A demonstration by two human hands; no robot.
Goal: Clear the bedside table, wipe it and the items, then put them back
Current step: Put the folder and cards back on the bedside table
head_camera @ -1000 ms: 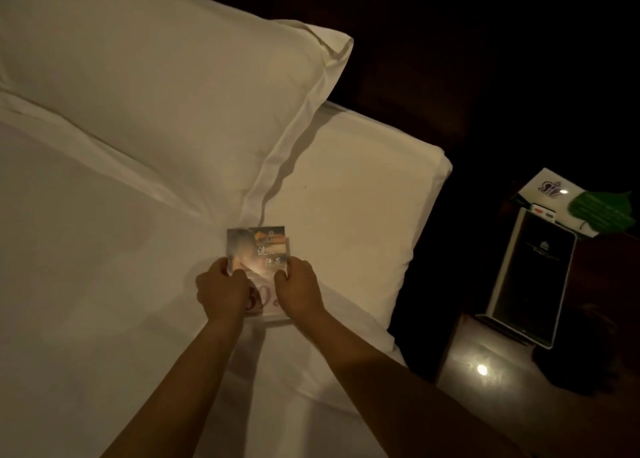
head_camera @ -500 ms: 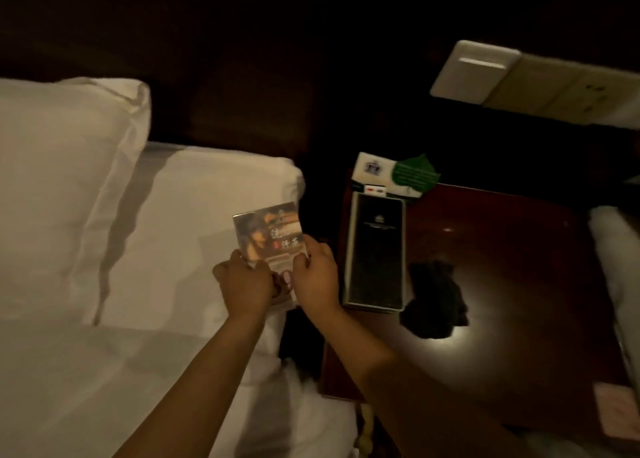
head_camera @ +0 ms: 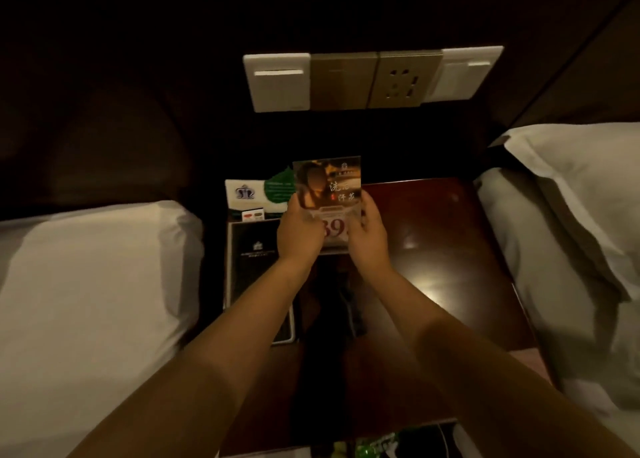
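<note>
A printed display card (head_camera: 330,187) with a photo and red numbers is held upright over the back middle of the dark glossy bedside table (head_camera: 446,249). My left hand (head_camera: 299,230) grips its left edge and my right hand (head_camera: 367,234) grips its right edge. A black folder (head_camera: 251,249) lies flat along the table's left side. Behind it stands a white card with a green leaf (head_camera: 258,194). A dark cloth (head_camera: 332,305) lies on the table under my forearms, partly hidden.
White-sheeted beds flank the table, one on the left (head_camera: 93,301) and one with a pillow on the right (head_camera: 571,232). A switch and socket panel (head_camera: 370,78) is on the dark wall above. Small items show at the bottom edge (head_camera: 377,447).
Both hands carried the card from the left bed rightward to above the bedside table. The view swung right with them, and the second bed and wall panel came into sight.
</note>
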